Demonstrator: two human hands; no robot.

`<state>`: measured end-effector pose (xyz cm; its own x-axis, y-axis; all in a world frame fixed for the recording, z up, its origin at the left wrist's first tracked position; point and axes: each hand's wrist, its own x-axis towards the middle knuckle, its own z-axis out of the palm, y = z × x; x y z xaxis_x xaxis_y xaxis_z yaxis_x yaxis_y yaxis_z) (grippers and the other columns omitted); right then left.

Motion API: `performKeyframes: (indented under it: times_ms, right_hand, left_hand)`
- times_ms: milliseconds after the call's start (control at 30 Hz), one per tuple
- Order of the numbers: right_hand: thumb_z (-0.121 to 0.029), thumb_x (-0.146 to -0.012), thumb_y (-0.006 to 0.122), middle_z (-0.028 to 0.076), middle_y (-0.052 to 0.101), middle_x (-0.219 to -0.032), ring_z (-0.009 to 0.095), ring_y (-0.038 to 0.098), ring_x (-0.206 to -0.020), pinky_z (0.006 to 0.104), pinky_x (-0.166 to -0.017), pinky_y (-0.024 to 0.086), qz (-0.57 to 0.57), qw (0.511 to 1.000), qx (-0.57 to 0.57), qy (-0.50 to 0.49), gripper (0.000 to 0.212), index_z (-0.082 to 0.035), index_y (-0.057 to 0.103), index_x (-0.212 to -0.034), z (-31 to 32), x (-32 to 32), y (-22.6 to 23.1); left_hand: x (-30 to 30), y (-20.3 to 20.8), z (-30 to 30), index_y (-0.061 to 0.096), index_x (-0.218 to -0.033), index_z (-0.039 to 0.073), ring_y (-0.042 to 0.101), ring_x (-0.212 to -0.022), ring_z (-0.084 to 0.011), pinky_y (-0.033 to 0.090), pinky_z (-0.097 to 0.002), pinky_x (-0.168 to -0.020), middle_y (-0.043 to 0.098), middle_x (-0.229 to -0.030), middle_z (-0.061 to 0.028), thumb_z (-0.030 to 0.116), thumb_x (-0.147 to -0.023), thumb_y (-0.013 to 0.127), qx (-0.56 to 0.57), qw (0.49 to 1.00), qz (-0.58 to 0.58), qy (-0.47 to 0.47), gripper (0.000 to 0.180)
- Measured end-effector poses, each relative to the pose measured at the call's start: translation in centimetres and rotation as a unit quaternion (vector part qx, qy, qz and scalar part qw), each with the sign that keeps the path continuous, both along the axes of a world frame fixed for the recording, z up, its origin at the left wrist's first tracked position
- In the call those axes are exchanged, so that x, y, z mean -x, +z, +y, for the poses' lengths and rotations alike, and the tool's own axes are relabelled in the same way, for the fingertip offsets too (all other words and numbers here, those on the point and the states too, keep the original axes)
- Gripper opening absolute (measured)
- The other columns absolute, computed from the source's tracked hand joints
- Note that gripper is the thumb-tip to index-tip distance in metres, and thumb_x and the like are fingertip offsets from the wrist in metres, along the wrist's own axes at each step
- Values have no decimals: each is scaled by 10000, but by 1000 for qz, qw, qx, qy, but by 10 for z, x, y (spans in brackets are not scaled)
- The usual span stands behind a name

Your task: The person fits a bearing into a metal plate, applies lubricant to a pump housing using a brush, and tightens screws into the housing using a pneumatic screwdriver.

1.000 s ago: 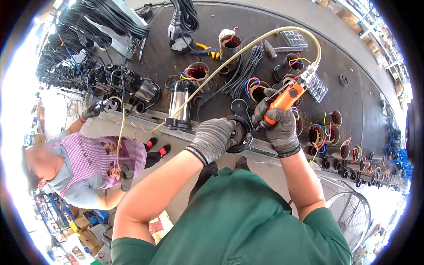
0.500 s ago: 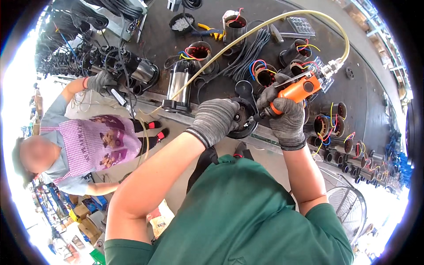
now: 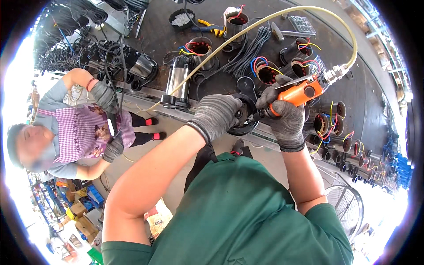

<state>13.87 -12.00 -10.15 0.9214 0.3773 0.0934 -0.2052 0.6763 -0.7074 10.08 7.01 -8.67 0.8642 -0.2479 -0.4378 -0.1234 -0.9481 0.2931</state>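
Dark, scuffed tabletop (image 3: 375, 106), crowded along its near edge and across its middle. At the near edge, centre: round black housing (image 3: 243, 129), held by its rim in the grey-gloved left grip (image 3: 215, 115), fingers closed on it; whether also resting on the tabletop, impossible to tell. Just to the right: right grip (image 3: 287, 123), likewise gloved, wrapped around an orange hand tool (image 3: 300, 92), nose directed into the open face of the housing; contact at the tip too small to confirm. From the rear of the tool, a pale yellow hose (image 3: 304, 8), arching over the tabletop and back to its near edge at left. Left of the hands: upright shiny cylinder (image 3: 177, 81) on a black base. Farther back: coil of black cable (image 3: 251, 54), black bowl (image 3: 182, 28) of clear pieces, yellow-handled pliers (image 3: 213, 28), hammer (image 3: 277, 32) and gridded tray (image 3: 302, 25). To the right: open-ended casings (image 3: 321, 123) with coloured wires, receding along the edge. In the room: pale grey floor (image 3: 176, 179); at left, co-worker (image 3: 73, 132) in a checked apron; at lower left, cardboard boxes (image 3: 86, 224); at lower right, wire-guarded fan (image 3: 346, 207); at upper right, stocked shelving (image 3: 380, 39).
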Motion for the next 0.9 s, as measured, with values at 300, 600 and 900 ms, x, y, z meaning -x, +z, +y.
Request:
performKeyframes:
  times_ms: [300, 600, 900]
  right_hand:
    - [-64, -722, 803, 103, 679, -864, 239, 669, -780, 329, -690, 543, -2, 1000, 24, 9, 676, -13, 530, -1339, 7, 9, -10]
    - [-16, -721, 809, 105, 689, -895, 207, 678, -833, 336, -782, 559, -73, 989, 122, 48, 639, -15, 552, -1306, 13, 15, -11]
    - [18, -765, 803, 33, 688, -994, 114, 653, -948, 292, -863, 553, -86, 954, 241, 158, 589, -23, 568, -1303, 9, 45, 14]
  left_hand:
    - [0, -4, 1, 689, -1123, 125, 689, -986, -355, 552, -461, -840, 711, -1007, -152, 280, -850, 754, 29, 999, -15, 1, 320]
    - [-1, -4, 7, 705, -1076, 138, 701, -934, -365, 558, -474, -808, 725, -944, -151, 309, -870, 710, 51, 999, -16, -11, 269]
    - [-11, -18, 9, 613, -1329, 269, 716, -910, -368, 577, -472, -752, 733, -938, -149, 236, -852, 661, 24, 996, -13, -85, 481]
